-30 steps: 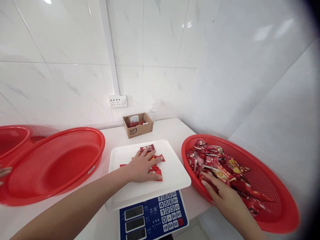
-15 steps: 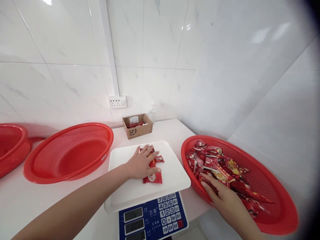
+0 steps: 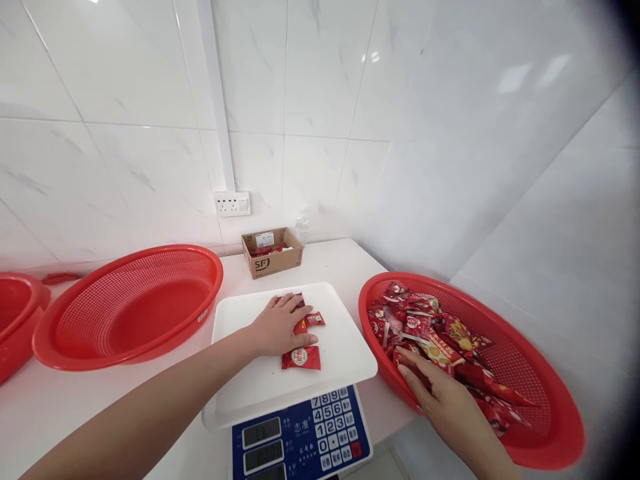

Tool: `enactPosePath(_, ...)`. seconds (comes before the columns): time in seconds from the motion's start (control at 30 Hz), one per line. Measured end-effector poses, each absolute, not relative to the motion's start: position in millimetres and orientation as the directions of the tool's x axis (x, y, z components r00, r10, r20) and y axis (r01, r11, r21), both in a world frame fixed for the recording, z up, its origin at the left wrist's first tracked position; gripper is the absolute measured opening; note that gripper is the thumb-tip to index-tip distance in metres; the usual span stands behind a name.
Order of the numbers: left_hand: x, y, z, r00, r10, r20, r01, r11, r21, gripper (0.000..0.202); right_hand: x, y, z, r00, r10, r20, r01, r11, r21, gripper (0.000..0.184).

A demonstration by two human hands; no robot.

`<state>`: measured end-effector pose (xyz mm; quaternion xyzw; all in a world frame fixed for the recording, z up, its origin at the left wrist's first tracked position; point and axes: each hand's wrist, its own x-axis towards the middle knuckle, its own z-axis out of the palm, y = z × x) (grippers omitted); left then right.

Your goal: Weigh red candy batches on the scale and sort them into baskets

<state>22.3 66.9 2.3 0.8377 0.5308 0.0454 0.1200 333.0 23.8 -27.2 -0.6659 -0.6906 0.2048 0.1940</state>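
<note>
My left hand [image 3: 280, 328] lies palm down with spread fingers over small red snack packets on the white tray [image 3: 345, 357] of a weighing scale. Its palm and fingers partly cover them. One red packet [image 3: 301, 358] with a pale round label shows below the thumb, and a smaller packet [image 3: 315, 319] sticks out to the right. My right hand [image 3: 440, 393] reaches over the near rim of the red basket [image 3: 530, 347] on the right. Its thumb and fingers close about a red packet [image 3: 419, 375] at the left of the pile, largely hidden by the hand.
The scale's blue keypad panel [image 3: 303, 433] faces me below the tray. An oval red basket [image 3: 150, 320] stands on the left, with another red basket [image 3: 17, 313] at the edge. Behind the tray, a cardboard box [image 3: 275, 261] holds red packets near the tiled wall.
The view has shifted slightly, moving the tray and baskets a little to the left in the picture. Both hands keep nearly the same positions.
</note>
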Motion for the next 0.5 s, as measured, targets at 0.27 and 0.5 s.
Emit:
enactPosePath(0.27,24.4,66.3,2.1,0.429,0.901,-0.059,0.880,-0.402,0.252,0.075,335.0,22.9,-28.7,-0.044,0.999,0.017,0.841,0.046,-0.539,0.049)
enactPosePath(0.5,23.4,59.6,7.9,0.518,0.852,-0.078,0.833,-0.481,0.273,0.082,334.7,23.0,-28.6,-0.034,0.999,0.022,0.844,0.041,-0.535,0.048)
